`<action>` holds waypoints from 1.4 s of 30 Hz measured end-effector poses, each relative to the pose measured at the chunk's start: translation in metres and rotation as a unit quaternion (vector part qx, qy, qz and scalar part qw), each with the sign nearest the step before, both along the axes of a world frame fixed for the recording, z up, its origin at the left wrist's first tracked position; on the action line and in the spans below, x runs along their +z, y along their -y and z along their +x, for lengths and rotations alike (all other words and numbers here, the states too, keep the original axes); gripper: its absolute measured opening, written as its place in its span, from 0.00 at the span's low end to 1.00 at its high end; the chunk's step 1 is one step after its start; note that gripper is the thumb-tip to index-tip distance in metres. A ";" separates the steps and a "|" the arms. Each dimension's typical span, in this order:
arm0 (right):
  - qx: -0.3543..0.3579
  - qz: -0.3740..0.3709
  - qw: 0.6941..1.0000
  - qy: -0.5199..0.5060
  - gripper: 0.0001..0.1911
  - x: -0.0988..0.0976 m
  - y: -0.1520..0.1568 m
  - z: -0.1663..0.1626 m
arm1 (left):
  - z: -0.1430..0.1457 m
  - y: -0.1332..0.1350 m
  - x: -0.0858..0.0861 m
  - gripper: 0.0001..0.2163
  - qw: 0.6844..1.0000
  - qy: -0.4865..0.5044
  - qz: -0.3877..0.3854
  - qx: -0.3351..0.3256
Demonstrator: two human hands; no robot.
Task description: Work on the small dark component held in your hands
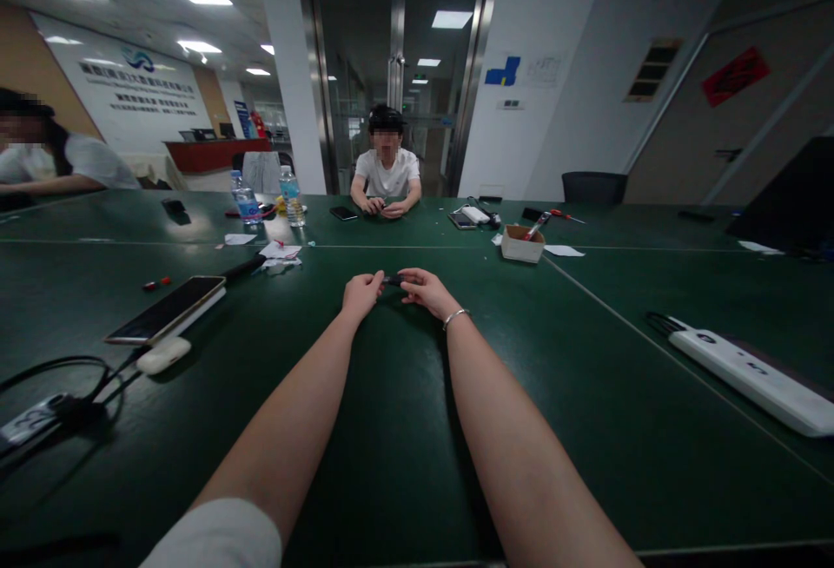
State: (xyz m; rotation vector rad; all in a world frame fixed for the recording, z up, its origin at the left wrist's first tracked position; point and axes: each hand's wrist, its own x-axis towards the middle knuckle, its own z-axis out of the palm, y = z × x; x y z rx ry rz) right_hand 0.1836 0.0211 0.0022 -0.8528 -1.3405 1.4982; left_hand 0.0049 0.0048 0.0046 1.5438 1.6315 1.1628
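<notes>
Both my arms reach forward over the dark green table [404,429]. My left hand [362,293] and my right hand [422,289] meet at the table's middle, fingers curled. Between them they pinch a small dark object [393,280], too small to name. A thin bracelet [455,316] sits on my right wrist.
A phone [166,309] on a white pad and a white case [162,355] with cables lie to the left. A white power strip [749,368] lies to the right. Farther off stand a cardboard box [522,243], two water bottles [246,199], and a person seated opposite [387,177]; another person sits far left.
</notes>
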 end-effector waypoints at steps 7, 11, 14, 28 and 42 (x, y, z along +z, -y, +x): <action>0.003 0.006 1.000 0.006 0.17 0.001 0.002 0.000 | 0.000 0.003 0.001 0.22 1.000 -0.024 0.010 0.012; -0.001 0.000 1.000 0.007 0.16 0.002 0.002 0.000 | -0.001 0.002 0.000 0.22 1.000 -0.022 0.013 0.010; 0.002 0.003 1.000 0.005 0.16 0.002 0.002 0.000 | -0.001 0.002 0.001 0.22 1.000 -0.019 0.011 0.011; 0.006 -0.013 1.000 -0.006 0.14 0.003 0.003 -0.001 | -0.002 0.003 0.003 0.22 0.999 -0.039 -0.007 0.002; 0.021 -0.013 1.000 -0.002 0.15 0.006 0.005 0.000 | -0.004 0.004 0.005 0.22 0.999 -0.040 -0.008 -0.028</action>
